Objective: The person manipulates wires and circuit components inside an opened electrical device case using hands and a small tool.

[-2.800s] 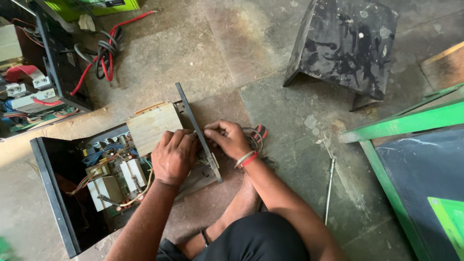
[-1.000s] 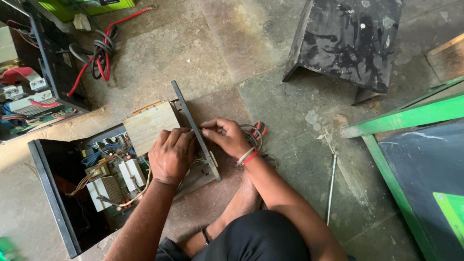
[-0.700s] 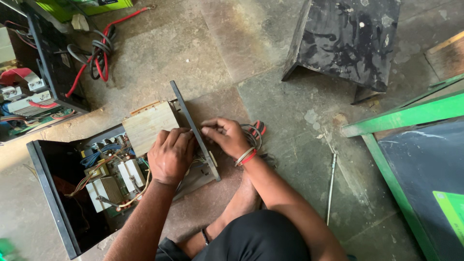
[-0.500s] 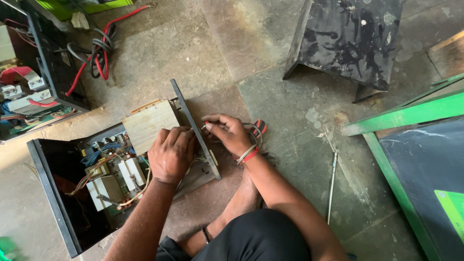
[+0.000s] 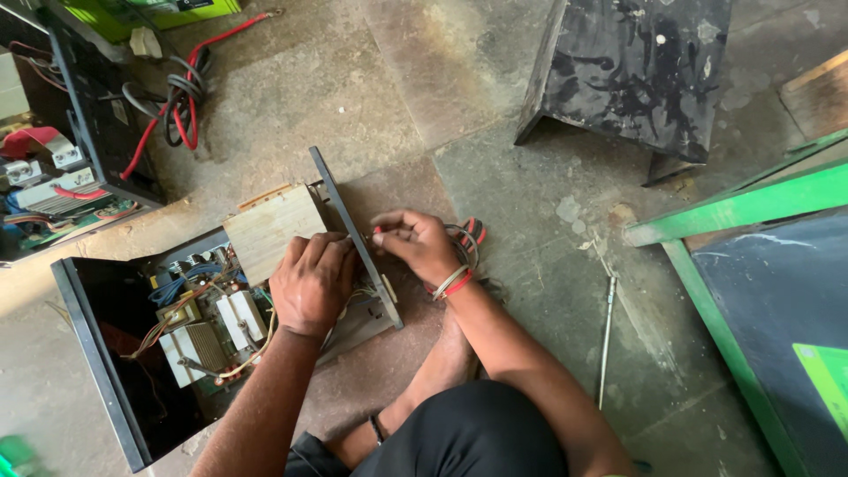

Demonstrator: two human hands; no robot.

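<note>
Opened electronics chassis lies on stone floor at approx centre-left of view, lid off, innards showing — wood-coloured block at its 12 o'clock end, pale boxy components and coloured wiring lower down. Dark end panel of chassis stands tilted on edge, running 11 to 5 o'clock betw. the two hands. Left hand palm-down, fingers curled over chassis interior just beside the panel, pressing on parts there; can't tell if it grips anything underneath. Right hand on the other side of panel, at 3 o'clock of left hand, fingertips pinched together against panel face — something small and red at the tips, too small to ID. Bands on right wrist. Red-black cable bundle just behind right hand. Long thin metal rod, poss. screwdriver, lies on floor at 4 o'clock, well apart from hands. Second open unit w/ red and black leads at 10 o'clock. Black metal cover at 1 o'clock; green-framed board at 3 o'clock.
</note>
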